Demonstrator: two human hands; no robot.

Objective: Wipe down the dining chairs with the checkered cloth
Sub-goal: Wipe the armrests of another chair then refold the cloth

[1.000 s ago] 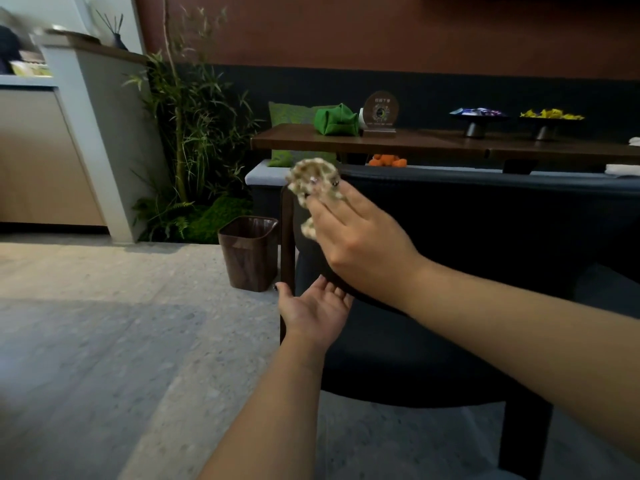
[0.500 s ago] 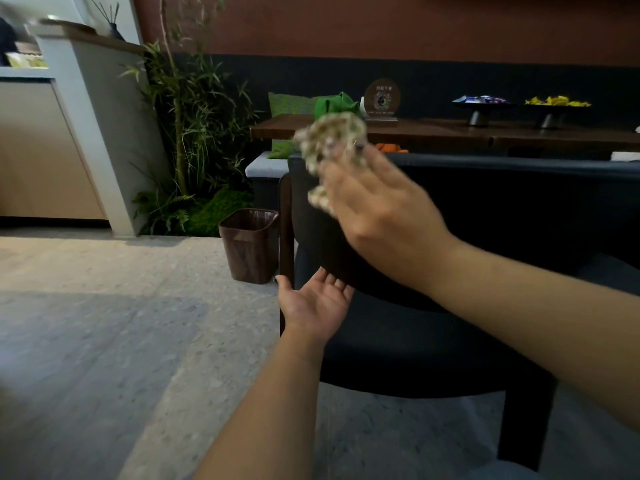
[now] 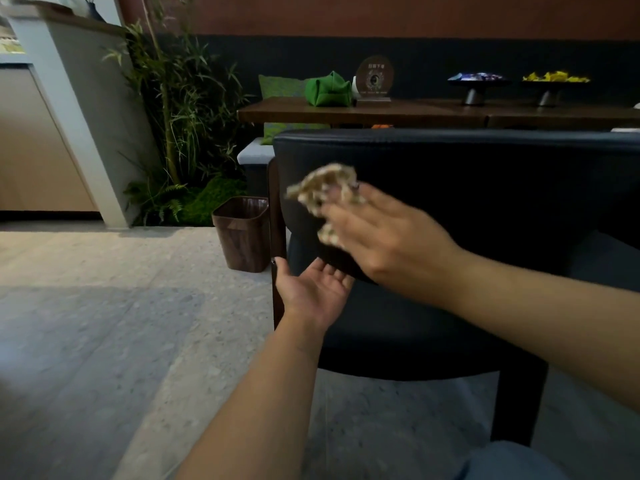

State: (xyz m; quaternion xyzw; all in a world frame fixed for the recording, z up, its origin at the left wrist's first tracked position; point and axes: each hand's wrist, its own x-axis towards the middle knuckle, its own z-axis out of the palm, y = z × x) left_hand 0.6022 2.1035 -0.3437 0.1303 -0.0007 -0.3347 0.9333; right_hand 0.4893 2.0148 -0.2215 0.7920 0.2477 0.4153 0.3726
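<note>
A dark upholstered dining chair [image 3: 485, 174] with a curved backrest stands in front of me, its back facing me. My right hand [image 3: 388, 233] presses the crumpled checkered cloth [image 3: 325, 192] flat against the left part of the backrest, fingers fairly straight over the cloth. My left hand [image 3: 311, 289] sits lower, palm up with fingers tucked under the bottom edge of the backrest beside the chair's left wooden post [image 3: 277, 244].
A brown waste bin [image 3: 242, 233] stands on the floor left of the chair. Behind it are bamboo plants [image 3: 183, 109] and a pale counter [image 3: 62, 109]. A wooden table [image 3: 415, 114] beyond the chair carries a green pouch, a round sign and two footed dishes.
My right hand has swept the cloth down from the top rim of the backrest to its middle left. My left hand has stayed at the backrest's lower edge.
</note>
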